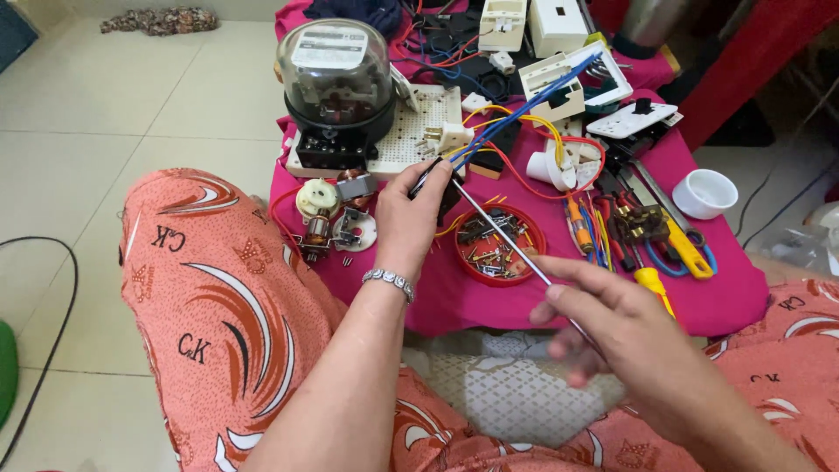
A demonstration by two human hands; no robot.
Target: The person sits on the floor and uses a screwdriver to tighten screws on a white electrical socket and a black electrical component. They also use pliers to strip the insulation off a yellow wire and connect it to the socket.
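Currently, from the head camera, I log my left hand [407, 218] raised over the pink cloth [734, 288], fingers curled shut around a small dark part [434, 181] from which a bundle of blue wires [524, 105] runs up and away toward a white switch housing [559, 86]. My right hand [612, 319] sits lower and nearer to me, fingers pinched closed on the handle end of a thin metal screwdriver [502, 236]; the shaft slants up and left, its tip meeting the dark part at the left fingertips. The shaft passes directly above a red lid [536, 240] that holds loose screws and small metal bits. To the left of the left hand, a small motor armature with copper windings [317, 230] lies on the cloth beside a round white disc [354, 232]. Behind the hands stands an electricity meter with a clear dome [336, 83] on a white perforated board [419, 122]. To the right of the red lid lie a yellow-handled tool [686, 249] and a yellow-handled screwdriver [654, 284], close together. A white cup [706, 192] stands near the cloth's right edge. A silver bracelet [389, 281] circles the left wrist.
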